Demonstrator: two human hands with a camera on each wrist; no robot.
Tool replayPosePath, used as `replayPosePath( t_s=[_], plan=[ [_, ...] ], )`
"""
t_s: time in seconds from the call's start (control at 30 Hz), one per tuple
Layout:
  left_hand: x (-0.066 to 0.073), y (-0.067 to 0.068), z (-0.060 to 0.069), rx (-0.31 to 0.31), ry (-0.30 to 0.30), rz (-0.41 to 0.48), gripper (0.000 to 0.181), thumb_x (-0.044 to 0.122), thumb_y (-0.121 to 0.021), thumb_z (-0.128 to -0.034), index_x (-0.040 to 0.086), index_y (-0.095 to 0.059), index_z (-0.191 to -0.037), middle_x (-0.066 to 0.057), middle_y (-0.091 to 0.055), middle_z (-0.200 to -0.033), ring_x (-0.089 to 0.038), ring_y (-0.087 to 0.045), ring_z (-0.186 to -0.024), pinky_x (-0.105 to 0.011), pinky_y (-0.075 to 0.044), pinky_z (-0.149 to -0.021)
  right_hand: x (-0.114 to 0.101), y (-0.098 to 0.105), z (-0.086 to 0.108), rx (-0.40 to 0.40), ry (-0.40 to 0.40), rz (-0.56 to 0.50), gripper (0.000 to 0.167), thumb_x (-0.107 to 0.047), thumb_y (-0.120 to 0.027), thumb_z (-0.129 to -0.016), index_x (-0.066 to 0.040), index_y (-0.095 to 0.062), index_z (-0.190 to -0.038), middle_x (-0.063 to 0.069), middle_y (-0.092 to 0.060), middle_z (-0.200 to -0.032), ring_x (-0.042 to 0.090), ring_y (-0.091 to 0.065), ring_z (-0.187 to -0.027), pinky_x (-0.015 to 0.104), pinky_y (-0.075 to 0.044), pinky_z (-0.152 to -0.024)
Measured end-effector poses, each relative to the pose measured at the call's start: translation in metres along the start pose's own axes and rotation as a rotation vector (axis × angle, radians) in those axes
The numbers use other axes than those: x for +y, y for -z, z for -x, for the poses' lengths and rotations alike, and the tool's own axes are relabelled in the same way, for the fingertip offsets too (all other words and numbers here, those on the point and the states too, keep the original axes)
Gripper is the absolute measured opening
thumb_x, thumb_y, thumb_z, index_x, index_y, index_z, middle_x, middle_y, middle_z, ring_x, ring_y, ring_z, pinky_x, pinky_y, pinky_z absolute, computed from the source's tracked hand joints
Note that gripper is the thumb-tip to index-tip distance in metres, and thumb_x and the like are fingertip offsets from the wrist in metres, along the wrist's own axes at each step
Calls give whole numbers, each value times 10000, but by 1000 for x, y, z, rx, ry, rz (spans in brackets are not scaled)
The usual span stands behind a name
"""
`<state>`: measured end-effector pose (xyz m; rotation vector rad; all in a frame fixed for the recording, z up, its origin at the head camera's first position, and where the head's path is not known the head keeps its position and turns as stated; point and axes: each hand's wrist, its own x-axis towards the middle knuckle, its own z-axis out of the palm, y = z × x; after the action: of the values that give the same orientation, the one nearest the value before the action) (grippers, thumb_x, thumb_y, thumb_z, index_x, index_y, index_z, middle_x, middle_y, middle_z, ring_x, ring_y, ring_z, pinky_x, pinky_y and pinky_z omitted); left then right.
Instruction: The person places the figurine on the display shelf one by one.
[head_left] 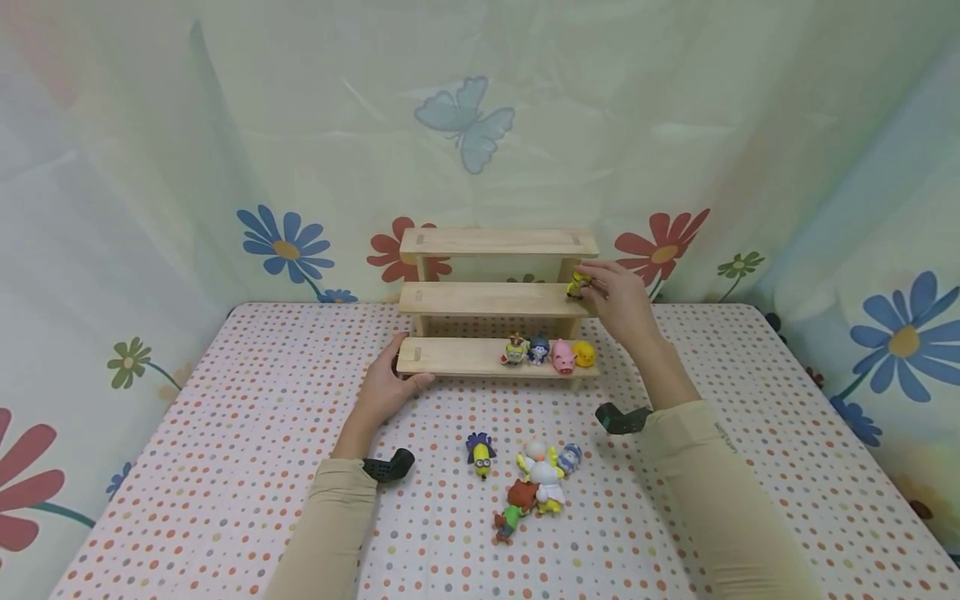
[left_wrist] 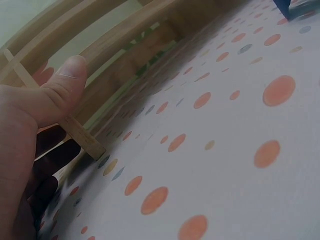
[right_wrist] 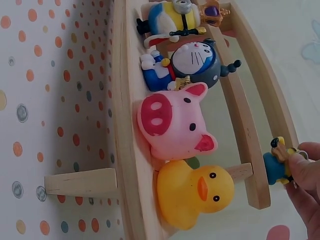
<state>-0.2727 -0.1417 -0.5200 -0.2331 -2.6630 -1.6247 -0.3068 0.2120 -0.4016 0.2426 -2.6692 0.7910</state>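
No text, label, brand, number or sign can be read in any view. In the head view, toward four o'clock from the middle, a short row of faint, small marks [head_left: 725, 437] runs along the outer side of the right sleeve [head_left: 723, 492], just beside its cuff [head_left: 681, 421]; it is too small to tell whether these are letters, and no word can be made out.
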Motion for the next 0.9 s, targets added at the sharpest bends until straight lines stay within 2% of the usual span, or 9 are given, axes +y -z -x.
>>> replayPosePath(
  t_s=[0.3, 0.57, 0.7, 0.9],
  plan=[
    [-1, 0, -1, 4, 28, -35, 977, 425, -775, -764, 124, -230, -1517, -96, -366, -1504, -254, -361, -1385, -441, -289, -1144, -3, 3, 0, -34, -1, 18, 388, -12, -598, -911, -72, -590, -1294, 140, -516, -1388, 346, -511, -1246, 480, -445, -1005],
    [-1, 0, 0, 0, 25, -21, 993, 434, -776, -759, 116, -221, -1518, -96, -360, -1508, -253, -359, -1387, -444, -292, -1142, -7, 8, 4, -30, -12, 9, 412, -26, -591, -918, -81, -563, -1326, 147, -494, -1407, 363, -510, -1247, 491, -438, -1009],
    [-2, 0, 0, -4, 17, -24, 992, 436, -774, -760, 117, -220, -1519, -99, -362, -1507, -261, -365, -1383, -453, -297, -1138, -10, 16, 9, 44, -29, -1, 436, -27, -599, -915, -89, -548, -1343, 157, -512, -1387, 371, -545, -1208, 479, -462, -981],
    [0, 1, 0, 2, -1, -29, 971, 403, -778, -768, 112, -230, -1515, -111, -394, -1483, -282, -393, -1360, -473, -316, -1122, -26, 27, 29, 190, -35, -81, 392, -54, -618, -910, -73, -586, -1301, 163, -566, -1296, 331, -553, -1193, 439, -473, -983]
  ],
)
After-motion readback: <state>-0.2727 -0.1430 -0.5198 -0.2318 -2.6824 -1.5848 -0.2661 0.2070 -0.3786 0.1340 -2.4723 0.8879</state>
